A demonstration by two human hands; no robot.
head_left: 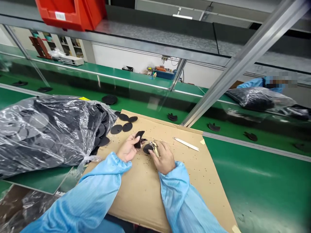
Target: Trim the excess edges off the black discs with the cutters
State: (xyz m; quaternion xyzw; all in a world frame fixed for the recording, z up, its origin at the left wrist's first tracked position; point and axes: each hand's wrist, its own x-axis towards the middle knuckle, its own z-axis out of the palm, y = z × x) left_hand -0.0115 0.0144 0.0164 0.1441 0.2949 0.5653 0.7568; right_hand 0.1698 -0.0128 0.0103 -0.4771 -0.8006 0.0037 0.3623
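My left hand (pixel 128 147) is closed around a black curved plastic piece (pixel 139 139), held tilted just above the cardboard sheet (pixel 143 184). A small dark prong juts from the piece toward the right. In my right hand (pixel 164 157) is a pair of small cutting pliers (pixel 155 149) with pale yellowish handles, the metal head pointing up and to the left. Beneath the pliers' head lies a black disc (pixel 147 148), partly covered by the fingers. A short gap separates the pliers from the black piece. Tiny black scraps dot the cardboard around both hands.
A large clear bag of black discs (pixel 55 129) stands at left, beside several loose discs (pixel 116 129). A white flat strip (pixel 186 144) lies right of my hands. Behind runs a green conveyor (pixel 155 111) carrying black parts, with a slanted metal post (pixel 218 74). A person's blue sleeve (pixel 251 83) shows far right.
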